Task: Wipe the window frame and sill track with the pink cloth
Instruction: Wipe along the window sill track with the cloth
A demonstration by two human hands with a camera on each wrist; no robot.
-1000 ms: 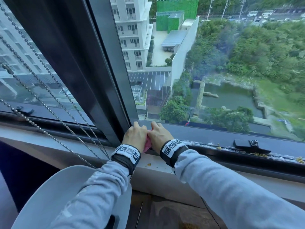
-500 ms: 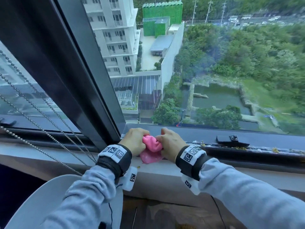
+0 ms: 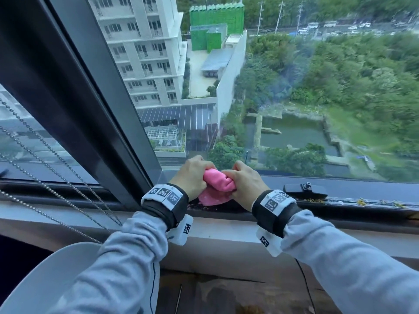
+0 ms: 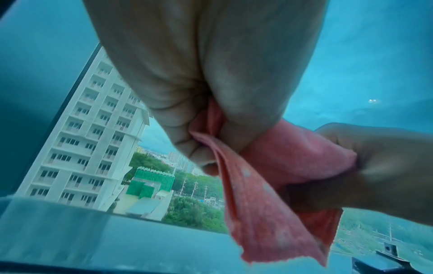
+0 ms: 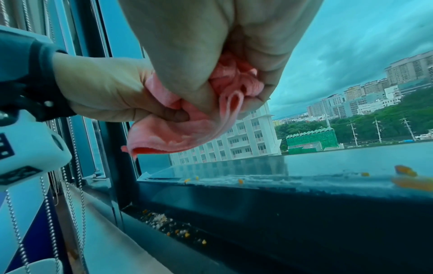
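The pink cloth [image 3: 216,185] is bunched between both hands just above the sill track [image 3: 226,208], near the corner where the dark upright frame [image 3: 95,114] meets the bottom rail. My left hand [image 3: 192,175] grips its left side and my right hand [image 3: 243,182] grips its right side, fingers curled into the fabric. In the left wrist view the pink cloth [image 4: 264,204] hangs down in a loose flap. In the right wrist view the pink cloth [image 5: 187,129] is crumpled in the fist above the sill track [image 5: 168,224], which holds yellow and white crumbs.
A black window latch [image 3: 305,189] sits on the bottom rail to the right, with yellow debris [image 3: 360,202] along the rail beyond it. Bead chains [image 3: 56,177] of a blind hang at the left. A white rounded object [image 3: 45,279] lies below the sill at lower left.
Both hands have lifted out of the track corner with the cloth, which was nearly hidden before and now shows bunched between them. The hands have drawn slightly apart.
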